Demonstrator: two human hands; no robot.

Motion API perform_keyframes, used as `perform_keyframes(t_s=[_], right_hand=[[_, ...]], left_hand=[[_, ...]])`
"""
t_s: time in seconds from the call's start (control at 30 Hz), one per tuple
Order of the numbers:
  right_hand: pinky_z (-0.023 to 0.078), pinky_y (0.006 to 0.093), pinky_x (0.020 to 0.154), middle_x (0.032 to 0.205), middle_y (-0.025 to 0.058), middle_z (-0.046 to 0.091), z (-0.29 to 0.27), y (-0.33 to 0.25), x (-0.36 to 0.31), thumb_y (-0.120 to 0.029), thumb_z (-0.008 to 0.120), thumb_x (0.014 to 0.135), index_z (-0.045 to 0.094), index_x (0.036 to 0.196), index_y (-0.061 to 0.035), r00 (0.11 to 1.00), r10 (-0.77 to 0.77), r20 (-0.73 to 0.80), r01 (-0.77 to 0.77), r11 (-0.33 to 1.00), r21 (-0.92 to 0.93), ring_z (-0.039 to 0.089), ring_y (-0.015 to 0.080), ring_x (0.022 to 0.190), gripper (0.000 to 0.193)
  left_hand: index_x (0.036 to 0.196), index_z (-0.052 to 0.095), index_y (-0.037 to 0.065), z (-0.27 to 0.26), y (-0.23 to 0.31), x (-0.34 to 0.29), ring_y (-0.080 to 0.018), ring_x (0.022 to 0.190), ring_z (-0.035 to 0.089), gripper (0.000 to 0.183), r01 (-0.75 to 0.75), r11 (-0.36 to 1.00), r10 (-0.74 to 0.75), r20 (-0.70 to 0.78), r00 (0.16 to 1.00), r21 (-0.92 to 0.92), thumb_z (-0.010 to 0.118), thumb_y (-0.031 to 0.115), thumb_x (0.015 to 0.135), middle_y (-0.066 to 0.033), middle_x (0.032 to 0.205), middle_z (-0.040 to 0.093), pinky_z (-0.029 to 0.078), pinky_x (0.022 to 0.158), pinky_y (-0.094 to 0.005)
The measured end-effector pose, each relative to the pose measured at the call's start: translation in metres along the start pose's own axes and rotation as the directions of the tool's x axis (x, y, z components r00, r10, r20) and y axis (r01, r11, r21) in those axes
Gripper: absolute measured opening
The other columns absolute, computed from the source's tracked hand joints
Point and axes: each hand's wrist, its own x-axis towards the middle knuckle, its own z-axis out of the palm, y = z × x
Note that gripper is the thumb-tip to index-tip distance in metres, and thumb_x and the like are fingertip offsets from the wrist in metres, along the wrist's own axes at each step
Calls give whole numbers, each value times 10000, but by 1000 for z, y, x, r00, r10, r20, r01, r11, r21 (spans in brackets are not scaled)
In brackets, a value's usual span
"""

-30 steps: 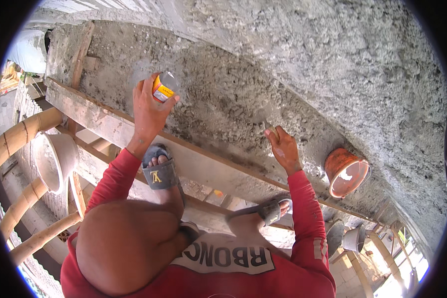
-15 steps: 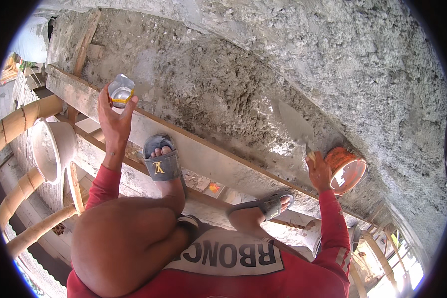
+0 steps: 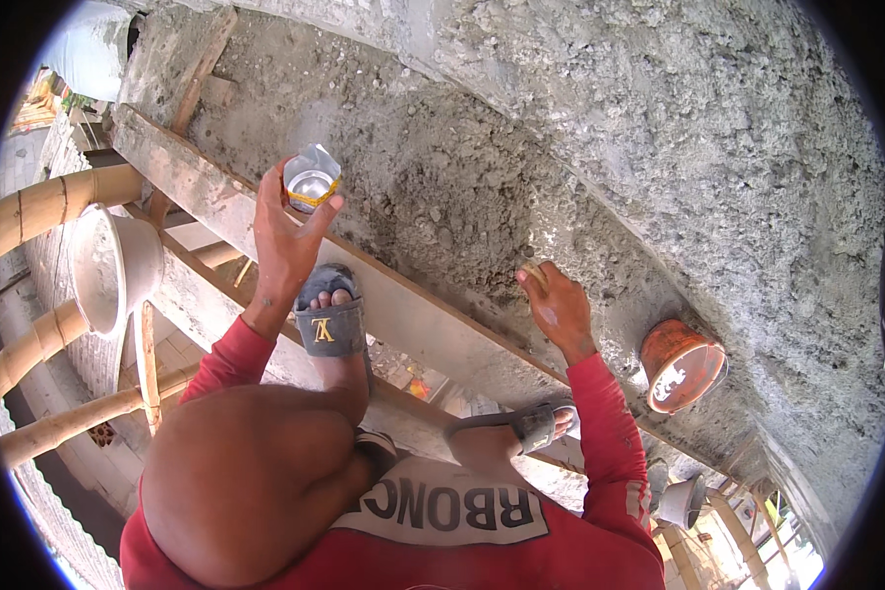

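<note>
My left hand (image 3: 287, 246) grips an open-topped can (image 3: 313, 185), silvery inside with a ragged rim and a yellow band, just above the board's edge. Closed around the handle of a trowel (image 3: 534, 271), my right hand (image 3: 563, 310) is over the lumpy grey mortar (image 3: 433, 167); the trowel's blade is not discernible against it now. To the right of that hand, against the rough wall (image 3: 718, 138), sits an orange bucket (image 3: 682, 368) with pale patches inside.
A long wooden board (image 3: 413, 320) edges the mortar, with my sandalled feet (image 3: 329, 320) beside it. Gaps open below the planks. Bamboo poles (image 3: 64, 211) and a whitish basin (image 3: 118, 265) are at the left, a grey bucket (image 3: 680, 500) at the lower right.
My right hand has moved left with the trowel, away from the orange bucket to the middle of the mortar. My left hand and the can appear farther right as the view shifts.
</note>
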Motion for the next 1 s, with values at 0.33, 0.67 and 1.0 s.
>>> perform_keyframes(t_s=[0.33,0.67,1.0], right_hand=[[619,487,662,1052,169,680,-57,-44,7,-200,699,997,504,1237,-79,871,-311,-380,154,907,-391,745,385,814,332],[586,556,711,1005,197,685,-24,64,-4,-109,651,942,488,1174,-69,946,-276,-170,224,935,-274,726,439,843,287],[599,479,851,1024,90,752,27,143,-39,-511,640,1003,622,1332,-164,834,-168,526,448,764,-465,750,311,965,478]], left_hand=[[1384,562,-40,8,-8,26,-203,1068,666,656,30,988,-46,-104,994,-150,900,230,890,-124,1183,683,532,930,-340],[1425,535,-39,-32,-29,26,-199,1104,681,703,85,992,-99,-161,982,-91,899,270,909,-126,1239,680,560,953,-347],[1493,485,-33,-21,-20,19,-224,1248,654,729,182,971,-185,-7,983,-155,860,285,954,-155,1347,647,531,1069,-363]])
